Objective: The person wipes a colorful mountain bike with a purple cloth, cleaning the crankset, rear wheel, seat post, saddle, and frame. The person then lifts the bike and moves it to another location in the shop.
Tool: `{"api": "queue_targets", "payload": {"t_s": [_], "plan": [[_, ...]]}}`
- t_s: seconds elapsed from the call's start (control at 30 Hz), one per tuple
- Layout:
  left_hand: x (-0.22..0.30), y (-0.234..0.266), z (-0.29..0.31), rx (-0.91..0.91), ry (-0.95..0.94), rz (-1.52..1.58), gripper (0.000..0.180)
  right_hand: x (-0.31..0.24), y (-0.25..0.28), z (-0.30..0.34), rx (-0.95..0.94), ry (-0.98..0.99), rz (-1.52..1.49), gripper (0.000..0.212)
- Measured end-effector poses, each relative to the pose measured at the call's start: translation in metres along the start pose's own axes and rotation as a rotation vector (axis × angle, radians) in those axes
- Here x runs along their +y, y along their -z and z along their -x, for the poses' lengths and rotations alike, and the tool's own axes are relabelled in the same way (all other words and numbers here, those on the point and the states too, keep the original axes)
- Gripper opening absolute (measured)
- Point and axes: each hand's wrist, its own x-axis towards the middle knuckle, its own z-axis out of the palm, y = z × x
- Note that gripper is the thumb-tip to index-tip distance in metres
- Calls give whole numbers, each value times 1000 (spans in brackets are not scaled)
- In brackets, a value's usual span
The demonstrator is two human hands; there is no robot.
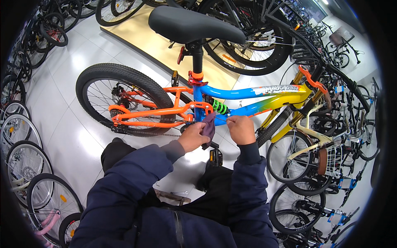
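Observation:
In front of me stands a bicycle with a blue, yellow and orange frame (pixel 231 92), a black saddle (pixel 192 25) and a green rear spring (pixel 220 107). My left hand (pixel 192 137) is closed on a dark purple cloth (pixel 209 130), which hangs against the lower frame just below the spring. Right of it, my right hand (pixel 242 129) is closed in a pinch close to the blue lower tube. What its fingers hold is too small to make out. The chain and orange rear arm (pixel 153 113) run left of my hands to the knobby rear wheel (pixel 124 99).
A pedal (pixel 215 157) sticks out below my hands, near my legs. A wrench (pixel 180 193) lies low between my legs. Parked bicycles line the left side, and more crowd the right, one with a white basket (pixel 333 160). Behind the saddle is a pale yellow platform (pixel 142 39).

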Motion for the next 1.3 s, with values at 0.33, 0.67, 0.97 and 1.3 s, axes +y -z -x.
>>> {"api": "queue_targets", "payload": {"t_s": [0.33, 0.67, 0.97, 1.3], "plan": [[6, -4, 2, -89, -60, 68, 63, -16, 6, 3, 82, 40, 96, 17], [2, -4, 2, -97, -59, 50, 63, -9, 9, -5, 55, 18, 63, 19], [0, -6, 0, -91, -64, 24, 70, -11, 7, -1, 63, 75, 36, 19], [12, -7, 5, -66, -28, 23, 73, 13, -21, -15, -6, 64, -40, 21]]}}
